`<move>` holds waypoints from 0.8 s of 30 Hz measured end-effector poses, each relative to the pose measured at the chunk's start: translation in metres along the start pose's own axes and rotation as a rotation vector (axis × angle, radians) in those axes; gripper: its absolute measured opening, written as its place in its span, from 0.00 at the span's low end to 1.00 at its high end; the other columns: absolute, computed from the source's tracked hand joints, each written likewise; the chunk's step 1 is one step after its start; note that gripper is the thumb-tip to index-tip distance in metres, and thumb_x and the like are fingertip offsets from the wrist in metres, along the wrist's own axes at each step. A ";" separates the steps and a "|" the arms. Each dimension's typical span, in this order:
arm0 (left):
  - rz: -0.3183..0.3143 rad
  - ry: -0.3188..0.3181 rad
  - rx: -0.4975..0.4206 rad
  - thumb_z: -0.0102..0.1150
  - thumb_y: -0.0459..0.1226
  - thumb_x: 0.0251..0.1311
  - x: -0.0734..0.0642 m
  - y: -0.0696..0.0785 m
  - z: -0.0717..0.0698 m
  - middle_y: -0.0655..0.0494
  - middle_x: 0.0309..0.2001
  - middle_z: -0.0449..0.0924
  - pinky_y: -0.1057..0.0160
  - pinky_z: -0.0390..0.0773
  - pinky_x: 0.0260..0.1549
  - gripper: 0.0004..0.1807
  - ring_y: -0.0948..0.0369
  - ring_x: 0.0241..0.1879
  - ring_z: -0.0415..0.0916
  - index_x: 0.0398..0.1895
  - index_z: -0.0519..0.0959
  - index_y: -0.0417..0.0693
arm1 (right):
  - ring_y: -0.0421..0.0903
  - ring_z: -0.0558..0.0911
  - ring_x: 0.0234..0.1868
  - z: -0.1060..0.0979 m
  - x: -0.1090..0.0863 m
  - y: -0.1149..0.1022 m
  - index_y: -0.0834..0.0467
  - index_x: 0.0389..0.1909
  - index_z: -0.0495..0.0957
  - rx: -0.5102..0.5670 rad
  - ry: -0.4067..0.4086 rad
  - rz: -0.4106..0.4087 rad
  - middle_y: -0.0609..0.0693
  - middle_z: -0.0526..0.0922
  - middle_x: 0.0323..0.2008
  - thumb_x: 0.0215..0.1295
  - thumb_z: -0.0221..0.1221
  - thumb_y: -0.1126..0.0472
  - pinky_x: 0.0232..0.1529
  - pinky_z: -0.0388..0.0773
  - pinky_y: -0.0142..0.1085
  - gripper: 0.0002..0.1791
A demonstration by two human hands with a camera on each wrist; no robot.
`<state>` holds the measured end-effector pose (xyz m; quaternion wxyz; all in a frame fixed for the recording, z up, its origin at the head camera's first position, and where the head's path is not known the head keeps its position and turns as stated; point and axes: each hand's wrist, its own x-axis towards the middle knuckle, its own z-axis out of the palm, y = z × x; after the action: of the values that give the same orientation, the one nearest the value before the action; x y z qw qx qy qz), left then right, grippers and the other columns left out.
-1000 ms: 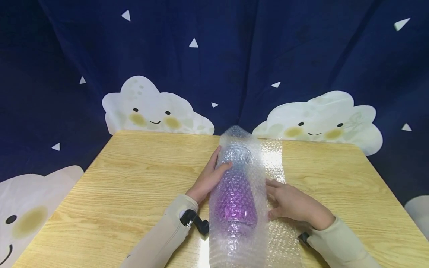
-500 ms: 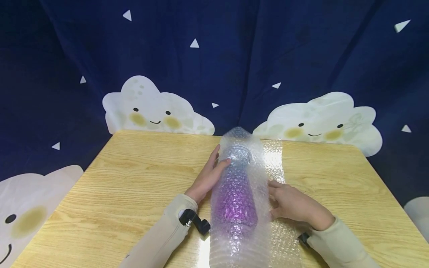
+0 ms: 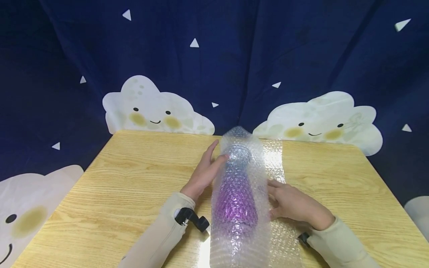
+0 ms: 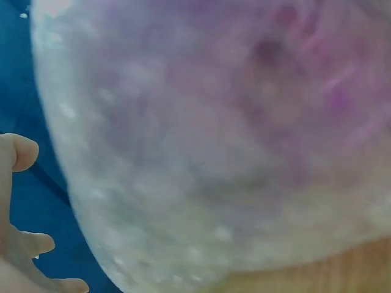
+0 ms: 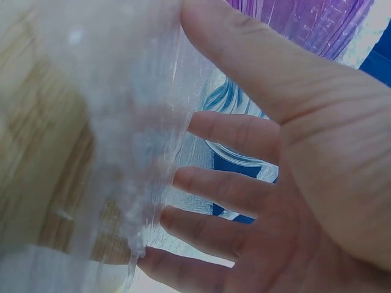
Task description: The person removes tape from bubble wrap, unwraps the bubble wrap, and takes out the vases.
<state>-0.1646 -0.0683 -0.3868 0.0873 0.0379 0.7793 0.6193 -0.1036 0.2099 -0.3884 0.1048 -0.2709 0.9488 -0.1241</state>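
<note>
A clear-topped vase [image 3: 236, 203], tinted from blue at the neck to purple lower down, shows through a layer of bubble wrap [image 3: 239, 249]. It looks like ribbed glass or plastic. My left hand [image 3: 202, 175] is at the left side of the wrapped neck, fingers extended and thumb over the wrap's edge. In the left wrist view its fingertips [image 4: 24, 152] appear apart from the wrap. On the right, my right hand [image 3: 293, 203] has thumb and spread, fairly straight fingers [image 5: 226, 189] against the wrap's side. The vase's underside is hidden.
More bubble wrap [image 3: 276, 163] lies flat on the wooden table [image 3: 147, 178], right of and beneath the vase. Behind the table hangs a dark blue curtain [image 3: 221, 56] with clouds. Each sleeve carries a black camera mount, the left one [image 3: 192, 219] close to the wrap.
My left hand has shifted slightly left and away, its thumb drawing back toward the wrap's edge. The wrap bulges slightly farther right. My right hand has hardly moved.
</note>
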 end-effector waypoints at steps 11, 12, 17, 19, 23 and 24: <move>0.159 -0.041 0.128 0.58 0.54 0.68 -0.020 0.028 0.001 0.55 0.85 0.46 0.38 0.57 0.80 0.40 0.50 0.84 0.47 0.81 0.57 0.70 | 0.74 0.75 0.66 0.000 0.000 0.000 0.62 0.71 0.73 -0.002 -0.003 -0.001 0.73 0.68 0.73 0.46 0.77 0.47 0.68 0.73 0.64 0.49; 0.175 -0.053 0.137 0.58 0.53 0.68 -0.022 0.029 0.002 0.54 0.85 0.45 0.37 0.56 0.80 0.40 0.49 0.84 0.46 0.82 0.57 0.69 | 0.74 0.75 0.66 0.000 0.000 0.000 0.61 0.71 0.73 -0.001 0.000 -0.004 0.73 0.68 0.73 0.46 0.77 0.47 0.69 0.73 0.64 0.49; 0.255 -0.084 0.230 0.59 0.52 0.67 -0.033 0.036 0.008 0.50 0.86 0.42 0.31 0.53 0.78 0.41 0.44 0.84 0.44 0.82 0.57 0.65 | 0.73 0.76 0.66 0.001 0.001 0.001 0.57 0.73 0.71 -0.002 0.020 -0.030 0.70 0.68 0.73 0.46 0.78 0.47 0.69 0.74 0.63 0.51; 0.283 -0.097 0.265 0.59 0.51 0.67 -0.037 0.038 0.011 0.49 0.86 0.42 0.30 0.52 0.78 0.41 0.45 0.85 0.40 0.82 0.57 0.65 | 0.72 0.77 0.66 0.001 0.001 0.002 0.56 0.74 0.70 -0.001 0.025 -0.032 0.69 0.68 0.74 0.46 0.78 0.48 0.69 0.74 0.62 0.51; 0.341 -0.161 0.368 0.60 0.52 0.66 -0.045 0.042 0.015 0.50 0.86 0.43 0.29 0.50 0.78 0.42 0.48 0.86 0.33 0.82 0.56 0.67 | 0.72 0.77 0.66 0.001 0.001 0.004 0.54 0.75 0.70 0.007 0.026 -0.026 0.68 0.69 0.74 0.46 0.78 0.48 0.69 0.74 0.62 0.52; 0.351 -0.187 0.396 0.60 0.53 0.66 -0.048 0.043 0.016 0.51 0.86 0.43 0.28 0.50 0.78 0.42 0.48 0.86 0.32 0.82 0.56 0.68 | 0.72 0.77 0.66 0.001 0.002 0.004 0.54 0.74 0.70 0.009 0.026 -0.025 0.69 0.69 0.74 0.46 0.78 0.48 0.68 0.74 0.63 0.51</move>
<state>-0.1170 -0.0506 -0.3445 0.0412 0.2454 0.8553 0.4544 -0.1067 0.2123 -0.3904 0.0921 -0.2804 0.9461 -0.1334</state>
